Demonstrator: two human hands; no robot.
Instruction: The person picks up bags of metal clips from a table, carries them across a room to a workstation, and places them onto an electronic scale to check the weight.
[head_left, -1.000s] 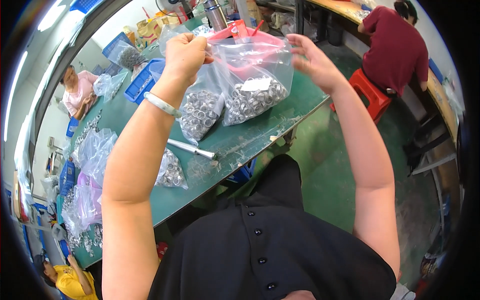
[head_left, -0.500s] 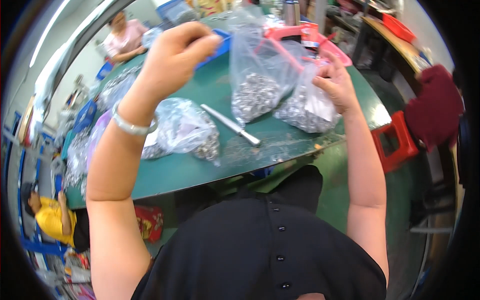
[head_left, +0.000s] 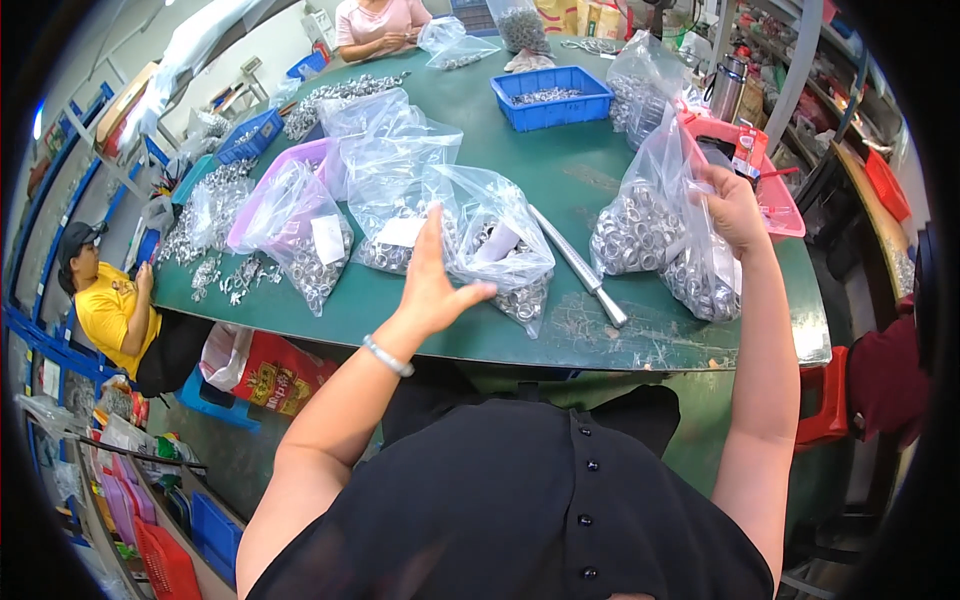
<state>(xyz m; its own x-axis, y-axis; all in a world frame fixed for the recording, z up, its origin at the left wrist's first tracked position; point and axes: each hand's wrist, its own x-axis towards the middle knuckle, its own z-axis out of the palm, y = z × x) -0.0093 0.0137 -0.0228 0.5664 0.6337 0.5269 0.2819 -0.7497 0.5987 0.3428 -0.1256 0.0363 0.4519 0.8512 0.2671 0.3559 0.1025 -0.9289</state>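
Note:
My right hand is closed on the gathered top of a clear plastic bag of silvery metal rings, at the right of the green table. Against its left side stands another clear bag of rings. My left hand has its fingers spread and holds nothing. It hovers by a clear bag with rings and a pale paper slip; whether it touches the plastic I cannot tell. Between the hands lies a tapered metal ring mandrel.
Bags of rings and a pink tray crowd the table's left. A blue tray of small metal parts stands farther back. At right are a pink basket and a steel flask. Two other people sit nearby.
My left hand has come down from its raised place to beside the bags, its fingers now spread. My right hand remains at the bag's top. The whole view has shifted.

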